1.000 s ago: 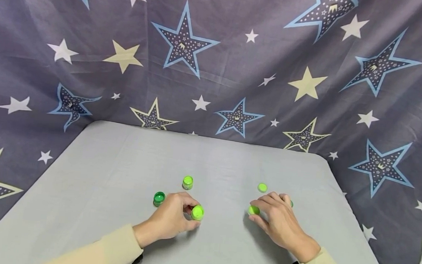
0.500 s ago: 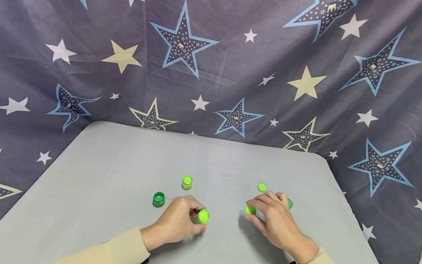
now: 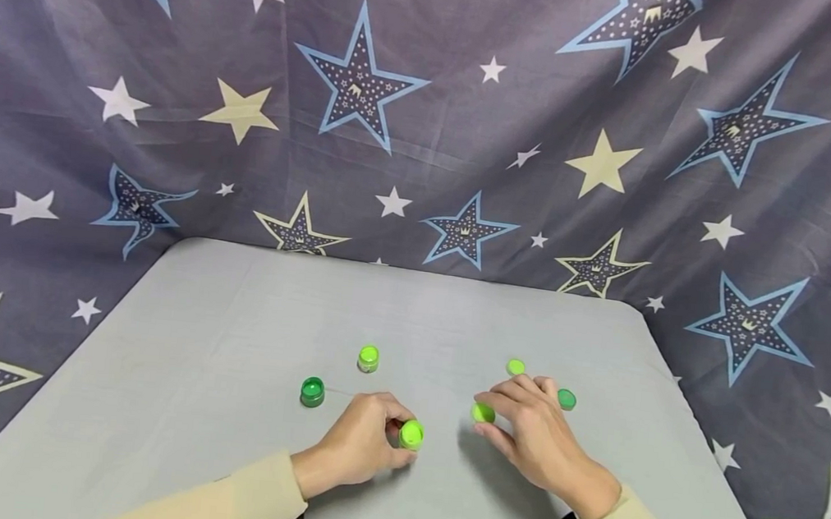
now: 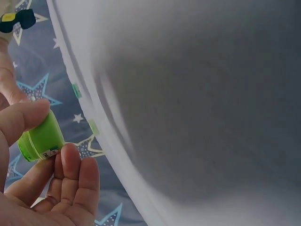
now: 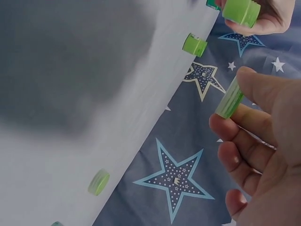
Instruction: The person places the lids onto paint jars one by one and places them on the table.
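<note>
My left hand (image 3: pixel 364 438) pinches a small light-green jar (image 3: pixel 411 435) between thumb and fingers, its open top facing up in the head view. In the left wrist view the jar (image 4: pixel 44 136) shows part of a printed label. A light-green lid (image 3: pixel 483 412) is pinched by my right hand (image 3: pixel 539 425), to the right of that jar and apart from it. The right wrist view has the lid (image 5: pixel 230 100) edge-on, held by thumb and fingertips, with ridges along its side.
Left of centre stand a second light-green jar (image 3: pixel 368 359) and a dark-green jar (image 3: pixel 312 392). Beyond the right hand lie a light-green lid (image 3: pixel 516 367) and a dark-green lid (image 3: pixel 566 400). A star-patterned cloth (image 3: pixel 423 169) hangs behind the grey table (image 3: pixel 270 304).
My left hand has carried the jar rightward and slightly nearer. The right hand has moved left with the lid, so jar and lid are closer together; the dark-green lid now shows fully.
</note>
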The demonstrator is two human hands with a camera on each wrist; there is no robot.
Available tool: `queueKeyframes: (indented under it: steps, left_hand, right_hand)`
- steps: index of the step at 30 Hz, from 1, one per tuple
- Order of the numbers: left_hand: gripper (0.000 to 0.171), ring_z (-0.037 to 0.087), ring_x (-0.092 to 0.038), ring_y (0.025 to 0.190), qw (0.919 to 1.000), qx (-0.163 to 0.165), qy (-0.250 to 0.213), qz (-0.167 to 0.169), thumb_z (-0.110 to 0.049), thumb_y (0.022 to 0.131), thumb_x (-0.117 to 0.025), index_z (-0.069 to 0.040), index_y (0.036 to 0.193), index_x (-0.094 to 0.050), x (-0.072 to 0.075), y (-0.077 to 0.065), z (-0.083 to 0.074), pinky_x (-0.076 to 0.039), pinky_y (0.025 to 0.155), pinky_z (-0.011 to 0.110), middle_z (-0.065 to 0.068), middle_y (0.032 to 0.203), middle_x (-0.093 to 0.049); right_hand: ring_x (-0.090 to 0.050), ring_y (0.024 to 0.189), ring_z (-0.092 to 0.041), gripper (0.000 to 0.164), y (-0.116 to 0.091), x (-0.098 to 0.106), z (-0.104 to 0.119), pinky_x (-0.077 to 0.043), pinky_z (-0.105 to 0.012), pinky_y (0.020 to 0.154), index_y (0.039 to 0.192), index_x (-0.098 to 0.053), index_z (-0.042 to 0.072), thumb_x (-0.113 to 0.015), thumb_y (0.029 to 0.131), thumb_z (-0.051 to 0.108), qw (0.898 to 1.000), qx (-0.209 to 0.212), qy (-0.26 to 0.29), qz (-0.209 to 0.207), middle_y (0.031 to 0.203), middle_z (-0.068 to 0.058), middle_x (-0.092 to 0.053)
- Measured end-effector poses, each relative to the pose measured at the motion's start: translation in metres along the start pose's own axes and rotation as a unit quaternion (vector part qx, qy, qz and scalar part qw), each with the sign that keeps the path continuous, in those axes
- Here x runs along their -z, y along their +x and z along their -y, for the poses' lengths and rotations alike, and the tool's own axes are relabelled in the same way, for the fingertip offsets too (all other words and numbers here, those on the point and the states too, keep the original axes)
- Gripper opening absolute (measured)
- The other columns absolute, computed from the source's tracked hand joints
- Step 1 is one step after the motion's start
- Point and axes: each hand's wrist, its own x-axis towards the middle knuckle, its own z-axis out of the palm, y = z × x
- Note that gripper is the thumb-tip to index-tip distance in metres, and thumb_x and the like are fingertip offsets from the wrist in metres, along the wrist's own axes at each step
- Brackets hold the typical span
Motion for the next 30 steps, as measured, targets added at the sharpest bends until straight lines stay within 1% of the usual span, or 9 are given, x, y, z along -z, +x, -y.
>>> queueKeyframes:
  steps: [3, 9, 11, 14, 16, 20, 23, 27, 30]
  left_hand:
    - [0.026, 0.009, -0.06, 0.079, 1.0, -0.004, 0.0, -0.001, -0.007, 0.073, -0.092, -0.012, 0.094, -0.078, -0.002, 0.001, 0.0, -0.053, 0.068, 0.022, -0.008, 0.087, -0.062]
    - [0.025, 0.018, -0.064, 0.082, 0.9999, -0.008, -0.014, 0.0, -0.006, 0.074, -0.091, -0.012, 0.094, -0.078, -0.006, 0.002, -0.001, -0.054, 0.069, 0.022, -0.008, 0.087, -0.063]
    - [0.026, 0.017, -0.064, 0.081, 0.9998, -0.009, -0.019, -0.001, -0.005, 0.073, -0.091, -0.011, 0.094, -0.078, -0.007, 0.002, -0.001, -0.054, 0.069, 0.022, -0.008, 0.087, -0.062]
    - [0.026, 0.013, -0.062, 0.079, 0.9997, -0.012, -0.022, -0.002, -0.004, 0.073, -0.091, -0.011, 0.094, -0.078, -0.008, 0.002, -0.001, -0.054, 0.068, 0.021, -0.007, 0.086, -0.062]
    - [0.026, 0.009, -0.06, 0.078, 0.9996, -0.013, -0.023, -0.003, -0.004, 0.073, -0.091, -0.011, 0.093, -0.078, -0.009, 0.002, -0.001, -0.054, 0.068, 0.021, -0.007, 0.086, -0.061]
    - [0.025, 0.007, -0.059, 0.077, 0.9995, -0.013, -0.027, -0.003, -0.005, 0.073, -0.091, -0.012, 0.093, -0.078, -0.01, 0.002, -0.001, -0.054, 0.067, 0.021, -0.007, 0.085, -0.061]
    - [0.025, 0.008, -0.059, 0.077, 0.9994, -0.01, -0.033, -0.001, -0.005, 0.074, -0.091, -0.013, 0.093, -0.077, -0.011, 0.002, -0.001, -0.054, 0.067, 0.022, -0.007, 0.085, -0.061]
    - [0.024, 0.009, -0.06, 0.076, 0.999, -0.01, -0.044, -0.002, -0.006, 0.075, -0.091, -0.015, 0.093, -0.077, -0.012, 0.002, -0.001, -0.054, 0.066, 0.022, -0.006, 0.085, -0.061]
    - [0.024, 0.009, -0.06, 0.076, 0.9986, -0.012, -0.051, -0.006, -0.005, 0.075, -0.091, -0.015, 0.092, -0.078, -0.013, 0.002, -0.002, -0.054, 0.067, 0.022, -0.006, 0.085, -0.062]
  right_hand:
    - [-0.061, 0.099, -0.015, 0.044, 0.002, 0.0, 0.002, -0.032, -0.039, 0.083, 0.11, -0.077, 0.016, -0.06, 0.099, 0.054, 1.0, 0.002, 0.0, 0.001, 0.104, 0.004, -0.073]
    - [-0.061, 0.099, -0.014, 0.046, 0.006, 0.0, 0.008, -0.032, -0.038, 0.085, 0.112, -0.077, 0.016, -0.057, 0.1, 0.056, 1.0, 0.002, 0.006, 0.006, 0.104, 0.005, -0.072]
    - [-0.061, 0.099, -0.014, 0.049, 0.007, 0.001, 0.01, -0.032, -0.038, 0.086, 0.112, -0.077, 0.016, -0.054, 0.1, 0.058, 1.0, 0.001, 0.008, 0.008, 0.104, 0.005, -0.072]
    - [-0.06, 0.099, -0.013, 0.051, 0.01, 0.002, 0.013, -0.032, -0.038, 0.087, 0.112, -0.077, 0.016, -0.051, 0.101, 0.059, 1.0, 0.001, 0.013, 0.01, 0.105, 0.005, -0.072]
    - [-0.06, 0.099, -0.013, 0.051, 0.011, 0.003, 0.016, -0.032, -0.039, 0.087, 0.112, -0.077, 0.016, -0.052, 0.1, 0.059, 1.0, 0.004, 0.016, 0.01, 0.105, 0.006, -0.072]
    - [-0.059, 0.098, -0.012, 0.047, 0.013, 0.003, 0.019, -0.032, -0.038, 0.087, 0.112, -0.077, 0.016, -0.057, 0.099, 0.057, 1.0, 0.011, 0.019, 0.007, 0.105, 0.006, -0.073]
    - [-0.059, 0.098, -0.012, 0.042, 0.015, 0.004, 0.022, -0.032, -0.038, 0.087, 0.112, -0.077, 0.016, -0.064, 0.097, 0.053, 1.0, 0.016, 0.021, 0.003, 0.105, 0.006, -0.073]
    - [-0.059, 0.098, -0.012, 0.035, 0.017, 0.005, 0.026, -0.033, -0.038, 0.087, 0.112, -0.076, 0.015, -0.077, 0.09, 0.043, 0.999, 0.02, 0.024, -0.002, 0.105, 0.006, -0.073]
    - [-0.059, 0.096, -0.012, 0.034, 0.018, 0.004, 0.029, -0.033, -0.038, 0.087, 0.11, -0.076, 0.016, -0.084, 0.084, 0.037, 0.999, 0.024, 0.028, -0.008, 0.103, 0.007, -0.073]
